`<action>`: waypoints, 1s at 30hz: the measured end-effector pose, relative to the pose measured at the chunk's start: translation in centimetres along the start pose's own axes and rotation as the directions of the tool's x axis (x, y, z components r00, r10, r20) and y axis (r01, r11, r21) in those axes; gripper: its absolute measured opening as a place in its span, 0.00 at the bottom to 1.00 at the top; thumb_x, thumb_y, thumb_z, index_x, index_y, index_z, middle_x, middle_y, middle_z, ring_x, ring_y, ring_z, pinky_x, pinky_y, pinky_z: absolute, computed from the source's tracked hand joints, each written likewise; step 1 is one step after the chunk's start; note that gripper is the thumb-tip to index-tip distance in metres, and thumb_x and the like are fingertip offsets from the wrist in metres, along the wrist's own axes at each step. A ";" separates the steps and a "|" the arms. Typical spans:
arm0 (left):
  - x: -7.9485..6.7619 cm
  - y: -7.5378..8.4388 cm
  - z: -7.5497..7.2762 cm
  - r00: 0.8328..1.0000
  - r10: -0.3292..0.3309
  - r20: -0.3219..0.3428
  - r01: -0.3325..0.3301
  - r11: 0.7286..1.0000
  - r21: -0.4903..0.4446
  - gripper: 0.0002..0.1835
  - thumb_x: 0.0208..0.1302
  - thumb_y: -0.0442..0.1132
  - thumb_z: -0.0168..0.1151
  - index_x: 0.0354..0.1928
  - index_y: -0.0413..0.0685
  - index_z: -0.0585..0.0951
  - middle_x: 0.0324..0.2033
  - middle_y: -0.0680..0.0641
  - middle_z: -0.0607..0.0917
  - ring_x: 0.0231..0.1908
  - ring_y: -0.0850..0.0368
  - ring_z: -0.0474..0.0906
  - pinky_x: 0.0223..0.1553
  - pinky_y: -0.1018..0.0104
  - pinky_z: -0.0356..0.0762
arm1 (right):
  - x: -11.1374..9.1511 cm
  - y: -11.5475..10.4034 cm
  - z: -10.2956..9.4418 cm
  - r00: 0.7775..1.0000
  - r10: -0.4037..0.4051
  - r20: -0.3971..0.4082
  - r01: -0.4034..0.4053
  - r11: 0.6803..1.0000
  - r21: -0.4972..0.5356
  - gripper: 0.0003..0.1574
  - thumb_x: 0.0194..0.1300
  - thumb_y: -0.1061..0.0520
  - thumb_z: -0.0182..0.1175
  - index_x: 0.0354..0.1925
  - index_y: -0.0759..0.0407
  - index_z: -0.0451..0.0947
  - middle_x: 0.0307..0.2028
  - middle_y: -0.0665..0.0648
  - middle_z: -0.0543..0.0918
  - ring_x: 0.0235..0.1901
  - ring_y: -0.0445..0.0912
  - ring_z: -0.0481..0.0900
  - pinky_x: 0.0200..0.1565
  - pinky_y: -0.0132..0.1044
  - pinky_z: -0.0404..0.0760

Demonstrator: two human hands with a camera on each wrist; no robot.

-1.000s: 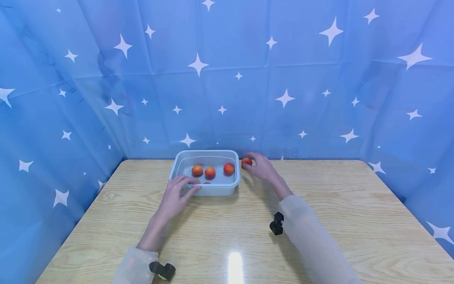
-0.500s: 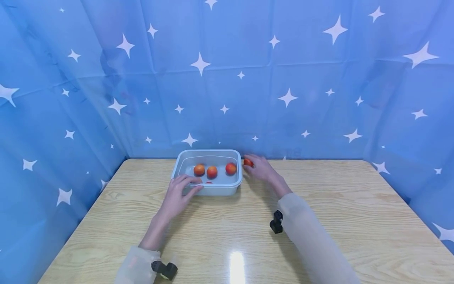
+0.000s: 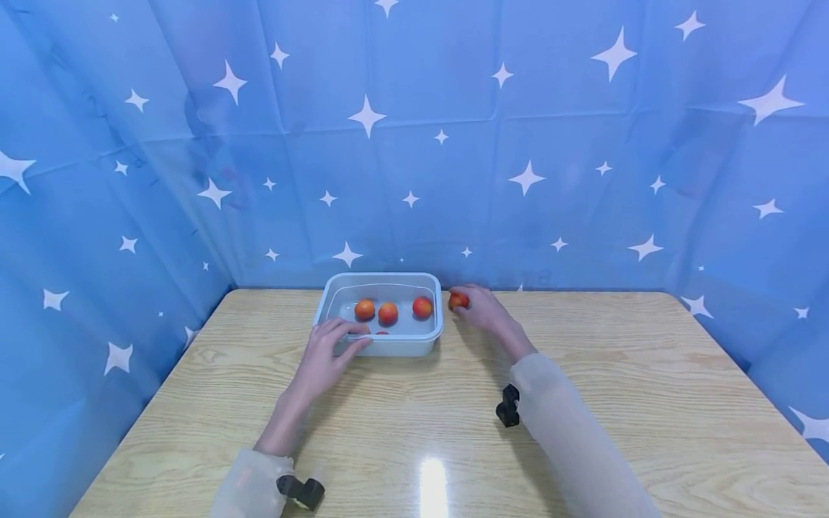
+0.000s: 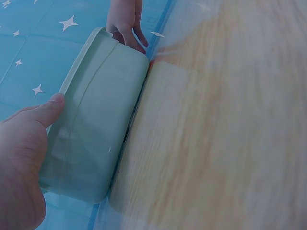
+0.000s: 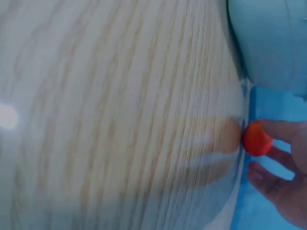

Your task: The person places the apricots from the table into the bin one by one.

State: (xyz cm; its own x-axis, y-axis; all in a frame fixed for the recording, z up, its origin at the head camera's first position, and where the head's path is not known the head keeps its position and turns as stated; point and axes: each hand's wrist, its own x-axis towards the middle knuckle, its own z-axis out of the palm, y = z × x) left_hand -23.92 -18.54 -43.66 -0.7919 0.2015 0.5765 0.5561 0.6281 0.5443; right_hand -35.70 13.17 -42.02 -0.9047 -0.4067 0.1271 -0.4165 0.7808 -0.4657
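A pale blue-green plastic box (image 3: 396,348) stands near the table's back edge. Inside it lie several small round red-and-orange fruits (image 3: 388,313); one is mostly hidden by the front wall. My left hand (image 3: 322,354) grips the box's front rim near its left corner, thumb outside and fingers over the inside; the thumb shows in the left wrist view. Just right of the box, my right hand (image 3: 484,311) holds another red-orange fruit (image 3: 459,301) between thumb and fingers, low over the tabletop. In the right wrist view that fruit (image 5: 257,139) shows against the thumb tip.
The wooden table (image 3: 388,432) has a glossy top with a bright light reflection near the front. A blue curtain (image 3: 401,165) with white stars hangs right behind its back edge and along the sides. Small black devices are strapped at both wrists.
My right hand has shifted slightly, and the fruit in its fingers is a little further right and nearer, more of it visible. My left hand stays on the box. The head view has turned slightly.
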 end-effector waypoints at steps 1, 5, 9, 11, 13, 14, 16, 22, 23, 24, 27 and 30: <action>0.0 0.0 0.0 1.000 -0.001 0.000 0.001 1.000 0.000 0.09 0.64 0.42 0.71 0.45 0.50 0.87 0.41 0.53 0.87 0.50 0.52 0.79 0.54 0.52 0.65 | -0.1 0.0 0.0 1.000 0.005 -0.001 -0.005 1.000 0.000 0.28 0.70 0.63 0.60 0.67 0.66 0.72 0.64 0.69 0.74 0.67 0.64 0.67 0.67 0.57 0.64; 0.0 0.0 0.1 1.000 -0.001 0.000 0.001 1.000 0.002 0.09 0.64 0.42 0.71 0.45 0.51 0.87 0.41 0.53 0.86 0.50 0.52 0.79 0.53 0.52 0.65 | -0.4 0.0 -0.2 0.999 0.040 0.007 -0.040 0.999 0.013 0.27 0.70 0.65 0.61 0.65 0.66 0.74 0.63 0.69 0.76 0.64 0.63 0.70 0.65 0.56 0.67; 0.0 0.0 0.0 1.000 -0.002 0.001 0.002 1.000 -0.002 0.09 0.64 0.42 0.71 0.45 0.51 0.87 0.42 0.53 0.86 0.50 0.52 0.79 0.53 0.52 0.65 | -0.7 0.0 -0.3 0.998 0.061 0.005 -0.061 0.998 0.033 0.26 0.69 0.66 0.62 0.64 0.67 0.75 0.61 0.69 0.78 0.61 0.62 0.74 0.63 0.55 0.70; 0.0 0.0 0.0 1.000 -0.003 0.001 0.003 1.000 -0.002 0.09 0.64 0.42 0.71 0.45 0.51 0.87 0.42 0.53 0.86 0.50 0.52 0.79 0.53 0.52 0.65 | -0.8 0.0 -0.3 0.998 0.064 0.001 -0.064 0.997 0.042 0.25 0.69 0.65 0.63 0.63 0.67 0.76 0.59 0.68 0.79 0.58 0.60 0.75 0.61 0.54 0.72; 0.0 0.1 0.0 1.000 -0.005 0.003 0.005 1.000 -0.002 0.09 0.64 0.42 0.71 0.45 0.51 0.87 0.42 0.54 0.86 0.50 0.52 0.79 0.53 0.52 0.65 | -1.0 0.1 -0.3 0.998 0.062 -0.006 -0.061 0.997 0.054 0.24 0.68 0.65 0.63 0.61 0.67 0.77 0.56 0.67 0.81 0.54 0.59 0.77 0.59 0.53 0.75; 0.0 0.1 0.0 1.000 -0.008 0.005 0.008 1.000 -0.001 0.09 0.64 0.42 0.71 0.45 0.52 0.87 0.42 0.54 0.86 0.50 0.52 0.79 0.53 0.53 0.65 | -1.0 0.2 -0.3 0.998 0.061 -0.010 -0.060 0.996 0.060 0.23 0.68 0.64 0.64 0.61 0.67 0.78 0.55 0.67 0.81 0.52 0.58 0.77 0.57 0.52 0.76; -0.1 0.1 0.0 1.000 -0.010 0.008 0.010 1.000 0.000 0.09 0.64 0.43 0.71 0.45 0.52 0.87 0.42 0.54 0.86 0.50 0.52 0.79 0.52 0.53 0.65 | -1.2 0.3 -0.3 0.998 0.052 -0.021 -0.050 0.996 0.069 0.22 0.68 0.64 0.65 0.59 0.68 0.78 0.52 0.66 0.83 0.49 0.57 0.78 0.54 0.51 0.77; 0.0 0.0 0.0 1.000 -0.004 0.007 0.004 1.000 -0.003 0.10 0.65 0.42 0.71 0.45 0.50 0.87 0.42 0.54 0.86 0.51 0.51 0.79 0.52 0.52 0.64 | -1.7 0.5 -0.5 0.996 0.076 -0.042 -0.070 0.989 0.133 0.24 0.67 0.61 0.67 0.59 0.67 0.78 0.51 0.65 0.82 0.47 0.57 0.80 0.50 0.49 0.79; 0.0 0.0 0.0 1.000 -0.004 0.006 0.004 1.000 -0.002 0.10 0.65 0.42 0.71 0.46 0.50 0.86 0.42 0.54 0.86 0.51 0.51 0.79 0.52 0.52 0.64 | -1.8 0.4 -0.6 0.995 0.087 -0.044 -0.080 0.986 0.149 0.24 0.67 0.60 0.67 0.59 0.67 0.78 0.52 0.65 0.82 0.47 0.57 0.80 0.50 0.49 0.80; 0.0 0.0 0.0 1.000 -0.005 0.006 0.005 1.000 -0.003 0.10 0.64 0.42 0.71 0.46 0.50 0.86 0.42 0.54 0.86 0.51 0.51 0.79 0.53 0.51 0.64 | -2.0 0.4 -0.7 0.994 0.097 -0.048 -0.088 0.982 0.166 0.25 0.67 0.60 0.67 0.60 0.67 0.77 0.52 0.66 0.82 0.47 0.57 0.80 0.50 0.49 0.80; 0.0 0.0 0.0 1.000 -0.007 0.006 0.007 1.000 -0.002 0.10 0.64 0.42 0.71 0.45 0.50 0.86 0.42 0.54 0.86 0.51 0.51 0.79 0.53 0.51 0.64 | -2.3 0.1 -0.9 0.993 0.102 -0.067 -0.087 0.977 0.197 0.26 0.67 0.60 0.67 0.60 0.67 0.77 0.54 0.66 0.81 0.47 0.58 0.81 0.50 0.49 0.81; 0.0 0.1 0.0 1.000 -0.003 0.004 0.003 1.000 0.003 0.10 0.64 0.42 0.72 0.45 0.50 0.87 0.42 0.53 0.86 0.50 0.51 0.79 0.52 0.51 0.64 | -2.5 -0.2 -1.2 0.992 0.095 -0.085 -0.074 0.973 0.217 0.25 0.68 0.61 0.67 0.60 0.67 0.77 0.55 0.67 0.81 0.47 0.59 0.82 0.50 0.49 0.81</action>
State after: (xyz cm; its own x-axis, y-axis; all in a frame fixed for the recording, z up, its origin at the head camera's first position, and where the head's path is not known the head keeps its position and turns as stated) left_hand -23.84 -18.52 -43.62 -0.7949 0.2026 0.5719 0.5526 0.6312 0.5444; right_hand -33.49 14.60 -41.25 -0.9444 -0.2893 0.1564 -0.3187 0.6874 -0.6526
